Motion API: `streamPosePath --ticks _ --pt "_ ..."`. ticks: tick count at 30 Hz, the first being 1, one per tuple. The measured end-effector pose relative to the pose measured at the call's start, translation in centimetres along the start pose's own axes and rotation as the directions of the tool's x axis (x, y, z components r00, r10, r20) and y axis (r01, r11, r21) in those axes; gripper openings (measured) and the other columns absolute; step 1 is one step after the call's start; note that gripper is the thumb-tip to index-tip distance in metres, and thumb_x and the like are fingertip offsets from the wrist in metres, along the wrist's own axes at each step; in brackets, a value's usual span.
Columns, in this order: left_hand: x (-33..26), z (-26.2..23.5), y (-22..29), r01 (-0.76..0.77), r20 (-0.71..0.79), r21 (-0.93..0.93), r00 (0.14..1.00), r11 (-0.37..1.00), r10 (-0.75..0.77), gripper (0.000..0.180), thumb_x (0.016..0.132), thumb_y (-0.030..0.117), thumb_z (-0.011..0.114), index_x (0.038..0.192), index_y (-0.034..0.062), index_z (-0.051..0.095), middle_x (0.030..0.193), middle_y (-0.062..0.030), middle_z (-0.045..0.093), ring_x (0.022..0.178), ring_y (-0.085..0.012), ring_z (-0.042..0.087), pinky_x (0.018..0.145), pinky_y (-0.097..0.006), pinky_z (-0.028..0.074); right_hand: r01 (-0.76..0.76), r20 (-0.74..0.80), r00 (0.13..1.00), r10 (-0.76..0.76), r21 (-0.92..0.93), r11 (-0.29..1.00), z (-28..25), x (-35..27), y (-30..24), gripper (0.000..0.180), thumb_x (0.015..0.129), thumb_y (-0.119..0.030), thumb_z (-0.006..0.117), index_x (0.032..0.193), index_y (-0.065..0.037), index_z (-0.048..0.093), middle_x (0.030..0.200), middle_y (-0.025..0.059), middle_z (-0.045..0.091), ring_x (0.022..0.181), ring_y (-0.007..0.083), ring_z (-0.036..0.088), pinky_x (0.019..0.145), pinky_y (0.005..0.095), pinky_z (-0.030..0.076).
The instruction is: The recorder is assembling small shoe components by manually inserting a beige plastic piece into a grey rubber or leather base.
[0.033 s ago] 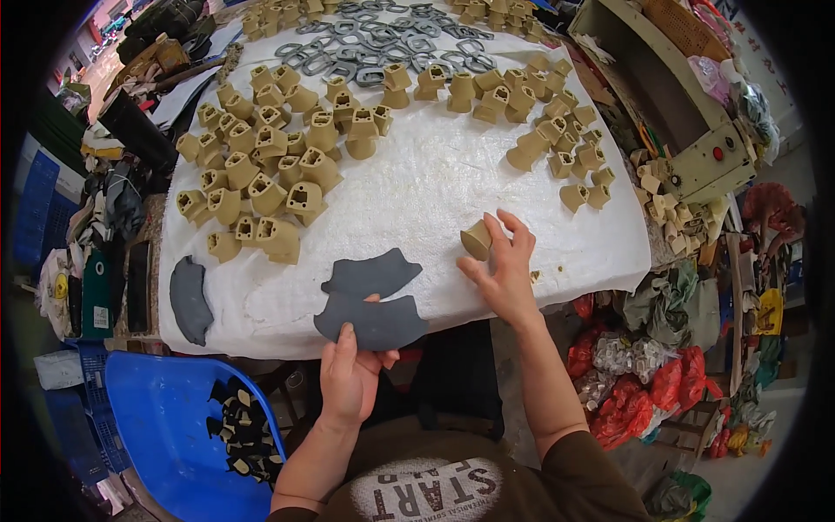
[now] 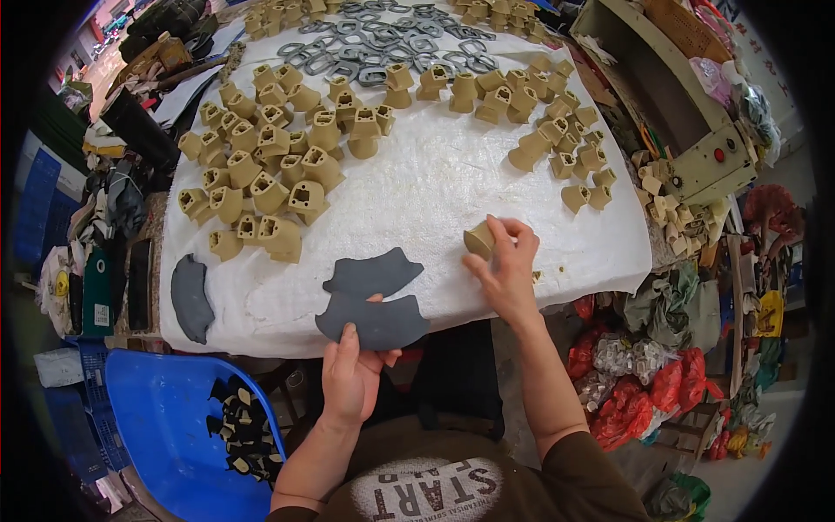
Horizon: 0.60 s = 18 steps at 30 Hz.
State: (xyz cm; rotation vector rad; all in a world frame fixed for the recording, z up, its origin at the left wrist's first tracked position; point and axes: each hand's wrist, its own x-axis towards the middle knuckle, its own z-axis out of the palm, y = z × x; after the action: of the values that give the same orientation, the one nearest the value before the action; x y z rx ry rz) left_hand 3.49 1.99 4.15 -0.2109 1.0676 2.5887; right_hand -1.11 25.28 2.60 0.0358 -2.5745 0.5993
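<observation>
My left hand (image 2: 352, 383) pinches a dark grey curved piece of thin covering material (image 2: 374, 322) over the near table edge, thumb on top and fingers beneath. A second dark grey piece (image 2: 370, 271) of like shape lies flat just beyond it. At the far left of the near edge rests a third curved piece (image 2: 190, 298). My right hand (image 2: 509, 270) has thumb and forefinger closed around a tan block shoe heel (image 2: 477, 239) on the white sheet. Many bare tan heels (image 2: 268, 193) stand grouped at the left, and more heels (image 2: 565, 130) at the right.
Grey ring-shaped parts (image 2: 383, 39) lie in a heap at the far side of the white-covered table (image 2: 417, 191). A blue tub (image 2: 156, 418) with dark-covered heels (image 2: 243, 426) stands at the lower left. A metal machine (image 2: 713, 161) borders the right side; bags (image 2: 626, 400) lie below it.
The fingers of my right hand have drawn slightly closer together around the tan heel. My left hand and the grey piece look almost unchanged.
</observation>
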Motion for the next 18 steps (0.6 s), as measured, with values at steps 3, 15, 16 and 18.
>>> streamPosePath --ticks 3,15,16,18 --pt "-0.3 -0.1 -0.3 -0.05 0.045 0.03 0.998 0.998 0.048 0.039 0.098 0.02 0.032 0.132 -0.0001 0.036 0.136 -0.0139 0.04 0.106 -0.0185 0.05 0.088 -0.035 0.042 -0.183 0.059 0.983 0.174 0.374 0.909 -1.2 -0.9 -0.3 0.047 0.071 -0.003 0.071 0.114 0.0 0.055 0.107 0.014 0.051 0.092 0.0249 0.053 0.08 0.0323 0.044" --pt "-2.2 2.3 0.1 0.02 0.178 -0.112 0.984 0.993 0.0 0.046 0.098 0.022 0.033 0.134 -0.0056 0.031 0.133 -0.0178 0.042 0.123 -0.0247 0.042 0.104 -0.037 0.032 0.153 -0.023 0.971 -0.238 0.827 0.542 -3.2 -3.8 -9.5 0.049 0.069 -0.012 0.076 0.111 -0.002 0.053 0.111 0.0164 0.055 0.099 0.0306 0.056 0.081 0.0373 0.047" --pt "-2.3 2.2 0.1 0.016 0.174 -0.112 0.985 0.994 0.004 0.046 0.098 0.022 0.033 0.134 -0.0056 0.031 0.133 -0.0178 0.042 0.123 -0.0247 0.042 0.104 -0.037 0.032 0.231 -0.072 0.955 -0.287 0.787 0.572 -3.0 -3.8 -9.4 0.048 0.069 -0.013 0.076 0.11 -0.003 0.054 0.11 0.0155 0.056 0.097 0.0298 0.056 0.08 0.0373 0.047" --pt "-2.5 2.0 0.0 0.005 0.164 -0.041 0.987 0.999 0.002 0.045 0.098 0.025 0.032 0.133 -0.0028 0.033 0.132 -0.0182 0.043 0.122 -0.0267 0.044 0.103 -0.04 0.035 0.246 -0.087 0.952 -0.292 0.785 0.568 -2.7 -3.9 -9.5 0.047 0.069 -0.013 0.076 0.109 -0.003 0.054 0.108 0.0148 0.056 0.096 0.0292 0.056 0.079 0.0374 0.047"
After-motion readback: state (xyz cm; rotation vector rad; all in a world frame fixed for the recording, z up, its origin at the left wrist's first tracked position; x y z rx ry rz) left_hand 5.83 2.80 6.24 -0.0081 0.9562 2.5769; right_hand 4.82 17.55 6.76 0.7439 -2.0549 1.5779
